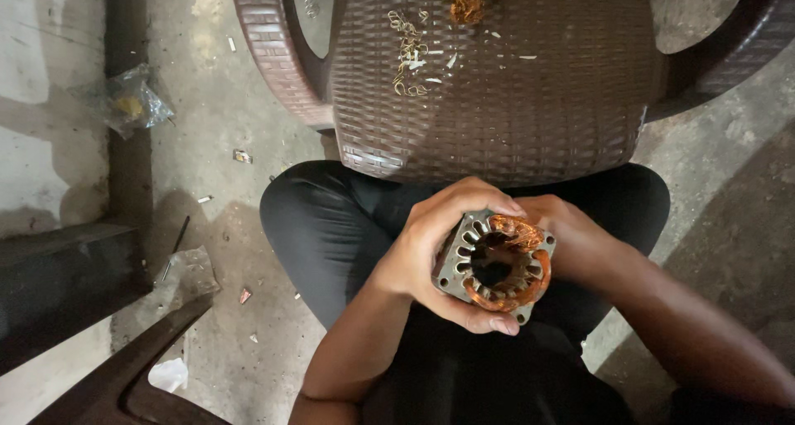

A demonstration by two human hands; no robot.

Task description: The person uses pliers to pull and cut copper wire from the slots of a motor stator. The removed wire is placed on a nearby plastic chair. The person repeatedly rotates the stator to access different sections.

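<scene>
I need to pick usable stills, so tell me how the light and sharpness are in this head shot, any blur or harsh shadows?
Head view: soft, dim daylight, no glare. The left hand, right hand and the square motor stator with copper winding are sharp. Dark trousers lose detail in shadow. Broad soft shadows lie on the concrete floor; the brown woven chair bows slightly from the wide lens.

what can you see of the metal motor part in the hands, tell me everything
The motor stator is a squarish grey metal block with rounded corners and a round central opening ringed by slots. Copper-coloured wire coils fill some slots; others look empty. It is held tilted above the lap, the left hand gripping its left side, the right hand its right.
</scene>
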